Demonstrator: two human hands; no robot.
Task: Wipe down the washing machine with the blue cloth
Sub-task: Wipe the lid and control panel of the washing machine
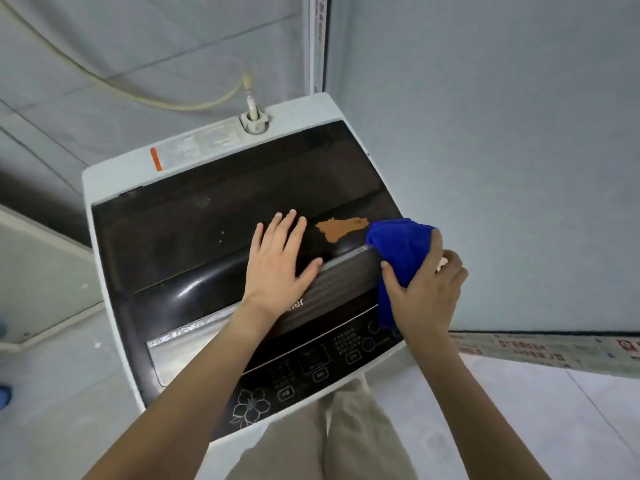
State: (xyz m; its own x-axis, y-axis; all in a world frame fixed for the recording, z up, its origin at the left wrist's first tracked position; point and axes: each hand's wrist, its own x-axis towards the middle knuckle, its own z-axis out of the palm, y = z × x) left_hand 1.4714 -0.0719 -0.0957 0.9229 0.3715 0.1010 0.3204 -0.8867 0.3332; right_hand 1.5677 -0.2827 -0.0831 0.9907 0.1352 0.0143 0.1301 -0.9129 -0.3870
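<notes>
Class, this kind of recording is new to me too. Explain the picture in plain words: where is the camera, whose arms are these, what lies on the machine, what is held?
One picture, taken by a wide-angle camera worn on a person's head, looking down; the arms are the wearer's own. Below is a top-loading washing machine with a dark lid and a control panel nearest the person. The left hand lies flat on the lid. The right hand grips a bunched blue cloth at the lid's right edge. A brown stain sits on the lid, just beside the cloth.
</notes>
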